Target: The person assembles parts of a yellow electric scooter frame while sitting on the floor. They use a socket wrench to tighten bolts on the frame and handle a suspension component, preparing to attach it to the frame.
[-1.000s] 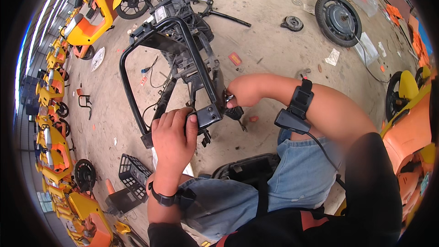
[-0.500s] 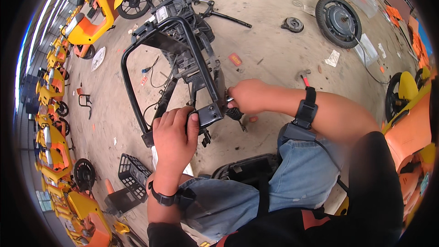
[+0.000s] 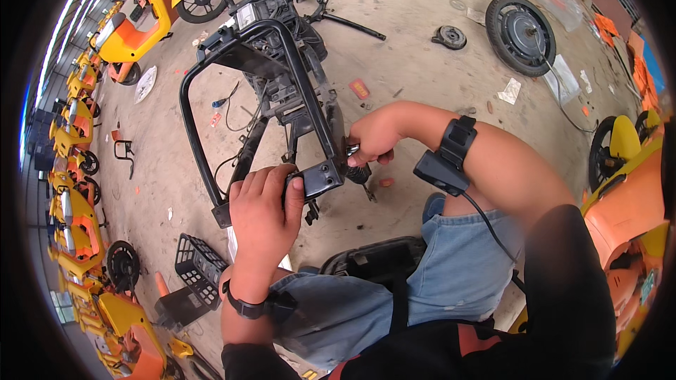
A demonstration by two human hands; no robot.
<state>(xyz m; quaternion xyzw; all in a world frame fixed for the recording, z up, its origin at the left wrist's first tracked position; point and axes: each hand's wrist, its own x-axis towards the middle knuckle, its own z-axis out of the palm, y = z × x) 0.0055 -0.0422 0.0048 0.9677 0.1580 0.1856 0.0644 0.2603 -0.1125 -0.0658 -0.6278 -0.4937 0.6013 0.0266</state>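
Note:
A stripped scooter frame of black tubing stands in front of me. My left hand is wrapped over its near cross bar, thumb on top. At the bar's right end, my right hand is closed around a small shiny metal tool held against the frame's outer side. Most of that tool is hidden by the fingers, so its exact kind does not show. Just below it, a dark coil-spring shock absorber hangs from the frame.
A wheel with a hub motor and a round black part lie on the floor ahead right. A black basket sits to my left. Yellow scooters line the left side; orange-yellow bodywork stands close on my right.
My right wrist has turned and its forearm has swung upward, covering the red-handled hammer that showed before. My left hand keeps its place on the bar. The view has shifted slightly.

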